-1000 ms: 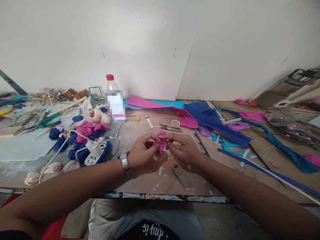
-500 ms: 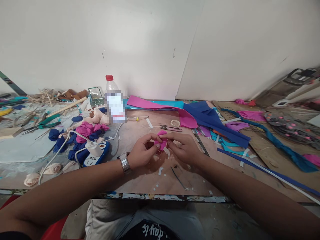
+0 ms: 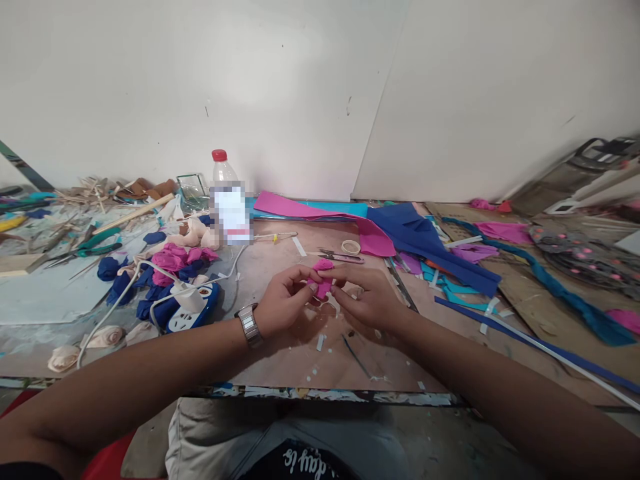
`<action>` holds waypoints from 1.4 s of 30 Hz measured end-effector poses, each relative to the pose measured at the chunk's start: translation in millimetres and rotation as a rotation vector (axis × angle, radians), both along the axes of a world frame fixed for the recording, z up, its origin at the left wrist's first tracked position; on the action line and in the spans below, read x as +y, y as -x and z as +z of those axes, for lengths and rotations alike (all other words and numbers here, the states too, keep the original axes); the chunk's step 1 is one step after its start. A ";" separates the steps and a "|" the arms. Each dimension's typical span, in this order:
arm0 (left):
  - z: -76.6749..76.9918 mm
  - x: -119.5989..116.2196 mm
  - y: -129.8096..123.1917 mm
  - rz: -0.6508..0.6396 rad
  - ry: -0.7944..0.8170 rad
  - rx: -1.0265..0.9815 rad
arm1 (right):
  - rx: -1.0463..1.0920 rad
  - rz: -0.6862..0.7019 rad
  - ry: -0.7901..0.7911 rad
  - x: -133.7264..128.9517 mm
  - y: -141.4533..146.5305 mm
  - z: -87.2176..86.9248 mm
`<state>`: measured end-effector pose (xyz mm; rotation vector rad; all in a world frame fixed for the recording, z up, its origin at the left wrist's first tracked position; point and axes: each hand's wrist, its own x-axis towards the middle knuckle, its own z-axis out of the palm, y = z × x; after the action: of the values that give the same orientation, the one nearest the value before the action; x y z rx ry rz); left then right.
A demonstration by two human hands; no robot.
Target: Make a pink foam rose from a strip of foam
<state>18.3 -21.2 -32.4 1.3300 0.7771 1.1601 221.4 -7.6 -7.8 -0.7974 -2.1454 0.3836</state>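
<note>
A small crumpled pink piece (image 3: 324, 280) is pinched between my two hands over the middle of the table. My left hand (image 3: 285, 300), with a metal watch on the wrist, grips its left side between thumb and fingers. My right hand (image 3: 370, 297) has thumb and fingertips closed on its right side. Just beyond the hands lie small snips (image 3: 343, 257) and a tape ring (image 3: 351, 247). A long pink strip (image 3: 320, 210) stretches behind them, beside dark blue sheets (image 3: 425, 240).
At left are a power strip (image 3: 197, 308) with a white cable, pink and blue crumpled pieces (image 3: 170, 260), shells (image 3: 107, 337) and green-handled pliers (image 3: 103, 243). A red-capped bottle (image 3: 223, 167) stands behind. Cardboard (image 3: 520, 280) holding coloured strips lies at right.
The fingers of both hands have shifted slightly around the pink piece, which has turned a little. The things on the table look the same.
</note>
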 end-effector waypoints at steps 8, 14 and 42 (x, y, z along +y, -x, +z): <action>0.2 0.3 -2.0 -0.012 0.030 0.005 | 0.010 0.010 0.015 0.4 0.4 0.5; 0.1 -0.4 -1.7 -0.002 0.028 0.007 | 0.003 0.018 0.003 1.1 0.6 -0.2; -0.5 -1.5 -2.3 0.002 -0.017 0.016 | 0.026 0.046 0.061 -0.3 3.5 5.2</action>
<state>20.7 -22.7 -32.9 1.3544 0.7818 1.1613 217.9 -7.9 -2.6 -0.7739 -2.1393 0.4831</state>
